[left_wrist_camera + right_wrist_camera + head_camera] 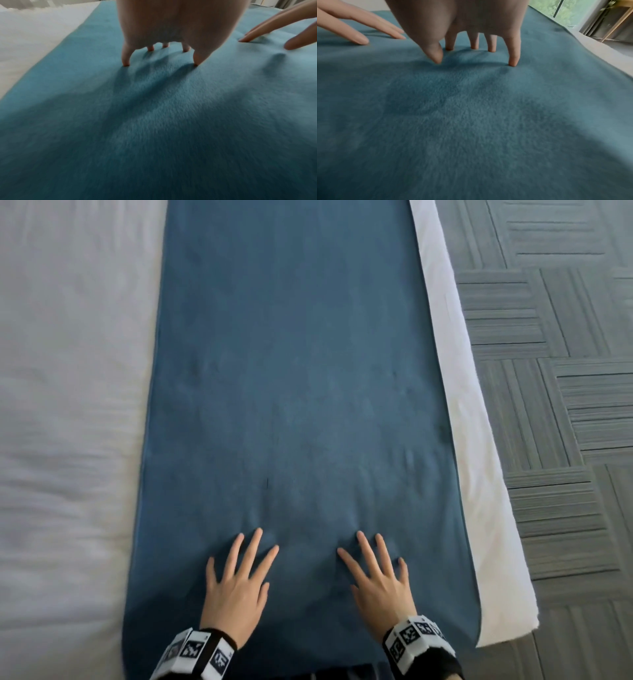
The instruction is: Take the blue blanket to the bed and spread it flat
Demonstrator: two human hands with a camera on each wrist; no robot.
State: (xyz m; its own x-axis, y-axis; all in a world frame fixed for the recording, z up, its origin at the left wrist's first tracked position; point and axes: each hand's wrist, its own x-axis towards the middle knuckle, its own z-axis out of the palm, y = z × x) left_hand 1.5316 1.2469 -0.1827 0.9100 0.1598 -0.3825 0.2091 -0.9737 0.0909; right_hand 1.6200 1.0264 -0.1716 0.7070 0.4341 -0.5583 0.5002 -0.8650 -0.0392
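Observation:
The blue blanket lies stretched out as a long strip along the right part of the white bed. Small ripples show in the cloth just ahead of the fingers. My left hand rests on the blanket near its close end, fingers spread and straight, tips pressing the pile. My right hand does the same a little to the right. In the left wrist view the left hand's fingertips dent the blanket. In the right wrist view the right hand's fingertips press the blanket.
A white strip of bedding runs along the blanket's right edge, and past it grey patterned carpet. The right wrist view shows a window and a wooden frame beyond the bed.

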